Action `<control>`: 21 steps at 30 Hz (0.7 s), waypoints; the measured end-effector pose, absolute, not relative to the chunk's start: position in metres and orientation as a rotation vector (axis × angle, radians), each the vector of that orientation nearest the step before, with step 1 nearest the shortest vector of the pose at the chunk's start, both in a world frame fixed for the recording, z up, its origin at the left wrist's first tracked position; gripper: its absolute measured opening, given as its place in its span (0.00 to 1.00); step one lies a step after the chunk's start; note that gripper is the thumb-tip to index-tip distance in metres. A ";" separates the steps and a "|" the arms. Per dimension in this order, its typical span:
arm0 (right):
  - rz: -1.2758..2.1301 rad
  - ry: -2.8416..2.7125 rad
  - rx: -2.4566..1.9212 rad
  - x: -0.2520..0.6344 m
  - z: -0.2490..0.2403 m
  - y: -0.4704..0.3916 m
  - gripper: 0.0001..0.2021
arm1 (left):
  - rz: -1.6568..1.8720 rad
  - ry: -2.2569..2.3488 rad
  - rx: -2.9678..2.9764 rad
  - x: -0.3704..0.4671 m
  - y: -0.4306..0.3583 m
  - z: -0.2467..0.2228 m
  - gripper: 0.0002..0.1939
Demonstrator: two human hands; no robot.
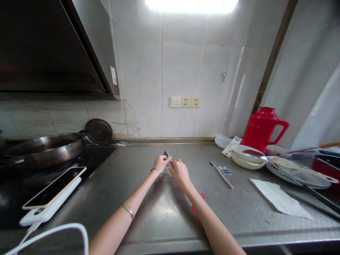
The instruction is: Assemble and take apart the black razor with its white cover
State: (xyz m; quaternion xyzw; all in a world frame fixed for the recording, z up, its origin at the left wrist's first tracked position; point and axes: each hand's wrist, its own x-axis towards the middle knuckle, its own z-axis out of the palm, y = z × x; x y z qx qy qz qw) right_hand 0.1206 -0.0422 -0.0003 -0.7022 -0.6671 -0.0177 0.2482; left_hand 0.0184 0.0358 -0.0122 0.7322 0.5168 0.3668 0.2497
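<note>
Two stacked bowls (246, 163) beside red jug (260, 130)

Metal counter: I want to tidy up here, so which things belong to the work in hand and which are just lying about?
In the work:
small dark item, held between left hand and right hand
possibly the pale stick and clear packet, near the right hand

Apparently just lying about:
white tissue
white bowls
red jug
phone
pan

bare forearms reaching forward, hands (171, 169) close together, fingers curled inward, bracelets on left wrist and forearm
</note>
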 end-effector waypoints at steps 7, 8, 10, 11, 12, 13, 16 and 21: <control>-0.062 -1.930 -1.889 0.110 0.000 -0.049 0.11 | 0.860 1.581 2.089 0.015 0.039 -0.011 0.22; -0.063 -1.953 -1.881 0.109 0.001 -0.049 0.12 | 0.832 1.599 2.096 0.015 0.039 -0.010 0.22; -0.053 -1.998 -1.870 0.110 0.002 -0.050 0.12 | 0.771 1.618 2.125 0.012 0.040 -0.008 0.20; -0.044 -2.011 -1.873 0.112 0.003 -0.050 0.13 | 0.733 1.625 2.147 0.010 0.040 -0.007 0.20; -0.039 -2.013 -1.883 0.115 0.004 -0.050 0.14 | 0.683 1.638 2.174 0.007 0.041 -0.006 0.20; -0.035 -2.011 -1.896 0.118 0.005 -0.049 0.15 | 0.625 1.654 2.203 0.003 0.042 -0.005 0.19; -0.036 -1.973 -1.953 0.129 0.004 -0.046 0.16 | 0.464 1.692 2.263 -0.009 0.045 -0.003 0.16; -0.030 -1.950 -1.985 0.143 -0.004 -0.039 0.15 | 0.303 1.644 2.253 -0.020 0.047 -0.009 0.14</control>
